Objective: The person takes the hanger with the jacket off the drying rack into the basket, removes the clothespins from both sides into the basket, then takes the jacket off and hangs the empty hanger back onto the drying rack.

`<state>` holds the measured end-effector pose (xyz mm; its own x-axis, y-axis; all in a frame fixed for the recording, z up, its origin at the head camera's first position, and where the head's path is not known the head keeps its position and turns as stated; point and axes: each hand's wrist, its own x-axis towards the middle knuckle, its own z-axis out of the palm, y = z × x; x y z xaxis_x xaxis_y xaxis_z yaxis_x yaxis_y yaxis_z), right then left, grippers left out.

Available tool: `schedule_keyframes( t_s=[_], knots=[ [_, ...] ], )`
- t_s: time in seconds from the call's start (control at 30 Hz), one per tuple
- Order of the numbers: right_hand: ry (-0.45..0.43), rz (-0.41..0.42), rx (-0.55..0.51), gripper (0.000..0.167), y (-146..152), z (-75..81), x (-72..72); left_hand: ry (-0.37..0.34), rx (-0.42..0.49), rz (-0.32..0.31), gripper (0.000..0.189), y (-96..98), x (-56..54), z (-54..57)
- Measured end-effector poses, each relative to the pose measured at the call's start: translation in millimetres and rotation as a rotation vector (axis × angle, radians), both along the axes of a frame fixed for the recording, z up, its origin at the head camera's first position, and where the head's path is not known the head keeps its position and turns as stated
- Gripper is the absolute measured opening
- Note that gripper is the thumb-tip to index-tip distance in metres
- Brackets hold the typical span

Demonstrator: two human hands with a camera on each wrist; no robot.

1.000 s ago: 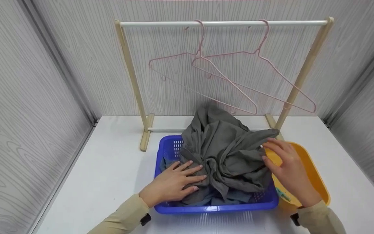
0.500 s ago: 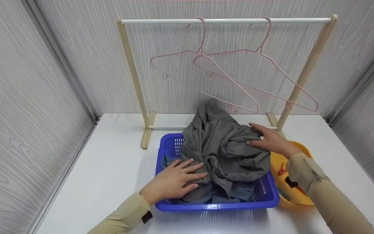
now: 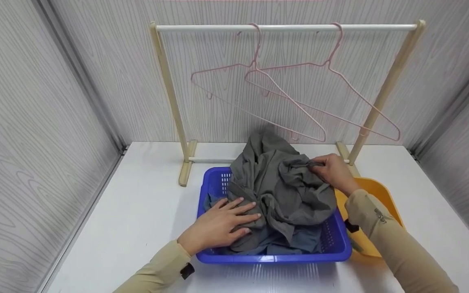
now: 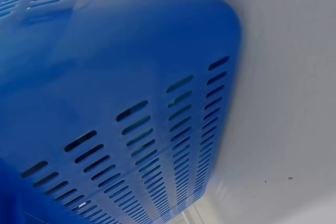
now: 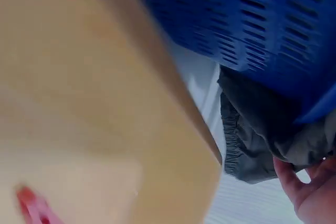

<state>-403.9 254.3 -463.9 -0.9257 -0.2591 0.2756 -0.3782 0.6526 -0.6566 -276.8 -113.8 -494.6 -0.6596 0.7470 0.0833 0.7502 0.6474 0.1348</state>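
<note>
A crumpled dark grey garment (image 3: pixel 269 171) fills the blue basket (image 3: pixel 275 258) and spills over its far rim. My left hand (image 3: pixel 220 226) rests on the near left part of it, fingers spread. At the far right, my right hand (image 3: pixel 336 173) pinches a bunched edge of the garment between thumb and fingers. The right wrist view has the garment (image 5: pixel 252 129) hanging beyond the basket, with a gathered elastic edge, and the right hand (image 5: pixel 315 195) holding it. Below lies a blue-grey cloth (image 3: pixel 299 240). Only the basket's slotted wall (image 4: pixel 105 87) shows in the left wrist view.
A yellow tub (image 3: pixel 375 189) stands right of the basket, partly behind the right sleeve; a small red-pink item (image 5: pixel 37 205) lies inside. Behind, a wooden rack with a white rail (image 3: pixel 291 27) bears two pink hangers (image 3: pixel 289 97) (image 3: pixel 364 97). Patterned walls enclose the white table (image 3: pixel 145 195).
My right hand has moved from over the yellow tub, left and away from me, onto the garment, and now pinches its edge. The garment's right corner is folded inward. The left hand stays put.
</note>
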Motion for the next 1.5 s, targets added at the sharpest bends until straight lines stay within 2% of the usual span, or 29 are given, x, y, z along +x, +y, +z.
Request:
schedule_keyframes(
  t_s=[0.1,0.23,0.4,0.57,0.63,0.7,0.87,1.0,1.17,1.33,1.5],
  knots=[
    [0.022,0.023,0.017,0.014,-2.8,7.0,7.6,-0.001,0.008,0.005,0.046,0.7,0.1,-0.8],
    [0.031,0.057,0.016,0.017,-9.5,16.6,25.6,-0.009,0.013,0.02,0.046,0.5,0.9,-2.1],
    [0.013,0.095,0.028,0.024,-20.7,28.5,57.2,-0.006,0.011,0.035,0.046,-0.3,-0.5,-2.3],
    [-0.025,0.144,0.036,0.027,-31.3,31.5,91.1,-0.01,0.014,0.044,0.046,-0.4,0.2,-2.5],
    [-0.029,0.168,0.041,0.028,-34.6,30.2,103.0,-0.006,0.012,0.048,0.046,-0.5,0.5,-2.4],
    [0.002,0.19,0.072,0.03,-37.3,26.7,113.6,0.002,0.01,0.051,0.046,-0.6,0.7,-2.2],
    [0.099,0.238,0.275,0.034,-43.5,9.5,138.4,0.015,0.009,0.053,0.045,-1.1,0.7,-1.5],
    [0.026,0.31,0.418,0.051,-45.6,-8.9,155.4,0.028,0.013,0.056,0.044,-1.8,0.6,-0.9],
    [-0.069,0.365,0.434,0.052,-45.2,-21.7,162.0,0.048,0.018,0.052,0.044,-1.8,-0.4,-0.7],
    [-0.175,0.403,0.408,0.049,-47.8,-22.3,159.0,0.043,0.013,0.065,0.044,-2.2,-0.4,-0.9],
    [-0.275,0.407,0.388,0.05,-50.5,-22.8,156.3,0.036,0.015,0.055,0.044,-0.9,-1.0,-1.1]
  ],
)
